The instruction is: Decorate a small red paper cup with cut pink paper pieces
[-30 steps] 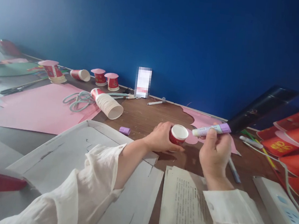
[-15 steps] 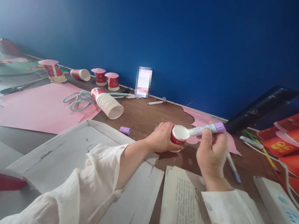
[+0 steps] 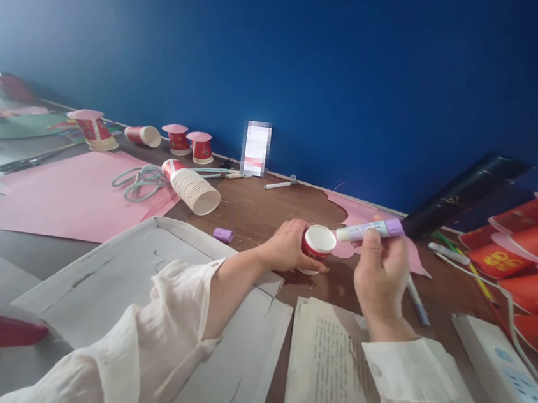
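My left hand (image 3: pixel 288 245) is wrapped round a small red paper cup (image 3: pixel 317 246) with a white rim, held tilted on the brown table (image 3: pixel 253 209). My right hand (image 3: pixel 381 274) grips a purple glue stick (image 3: pixel 370 229), its pale tip pointing left and sitting right at the cup's rim. The stick's purple cap (image 3: pixel 223 234) lies on the table to the left of my left hand. Behind the cup lies a pink paper cutout (image 3: pixel 367 221).
A stack of paper cups (image 3: pixel 192 187) lies on its side on a pink sheet (image 3: pixel 67 196). Pink-topped red cups (image 3: pixel 193 143) stand by the blue wall. Red cups (image 3: pixel 527 254) pile up at right, near a white power strip (image 3: pixel 503 373). Printed paper (image 3: pixel 328 368) and grey card (image 3: pixel 112 275) lie near me.
The glue stick's tip moved left to the cup's rim, then stayed close to it. My left hand kept the cup nearly still.
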`<state>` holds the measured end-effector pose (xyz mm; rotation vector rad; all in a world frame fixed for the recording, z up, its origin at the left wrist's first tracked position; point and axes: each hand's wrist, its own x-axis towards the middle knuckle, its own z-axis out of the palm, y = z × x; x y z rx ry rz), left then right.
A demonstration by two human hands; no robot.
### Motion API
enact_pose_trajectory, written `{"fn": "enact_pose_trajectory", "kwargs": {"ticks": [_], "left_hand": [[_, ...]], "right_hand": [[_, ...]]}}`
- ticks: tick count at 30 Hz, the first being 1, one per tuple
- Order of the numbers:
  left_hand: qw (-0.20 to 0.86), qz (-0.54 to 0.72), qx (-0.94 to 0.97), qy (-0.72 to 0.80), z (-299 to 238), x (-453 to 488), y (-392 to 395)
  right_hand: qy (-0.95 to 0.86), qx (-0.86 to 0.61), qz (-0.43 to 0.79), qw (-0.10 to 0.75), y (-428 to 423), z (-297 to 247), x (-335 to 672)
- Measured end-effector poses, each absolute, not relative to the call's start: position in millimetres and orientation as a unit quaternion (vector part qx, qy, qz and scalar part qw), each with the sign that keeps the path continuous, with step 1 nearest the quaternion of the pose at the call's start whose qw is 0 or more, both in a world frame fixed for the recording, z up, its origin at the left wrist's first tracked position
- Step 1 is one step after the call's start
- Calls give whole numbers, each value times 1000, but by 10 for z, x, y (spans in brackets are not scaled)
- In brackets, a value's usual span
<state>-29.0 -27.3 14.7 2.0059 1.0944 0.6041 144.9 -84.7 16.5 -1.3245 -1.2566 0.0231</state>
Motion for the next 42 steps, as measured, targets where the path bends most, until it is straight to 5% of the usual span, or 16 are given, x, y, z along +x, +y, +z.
{"fn": "enact_pose_trajectory", "kwargs": {"ticks": [26, 42], "left_hand": [[328, 226, 813, 424, 170, -301, -257], [355, 245, 788, 439, 197, -325, -297]], "right_hand": [[-517, -555, 127, 640, -845, 101, 1462], [-503, -568, 89, 645, -812, 69, 1514]]}}
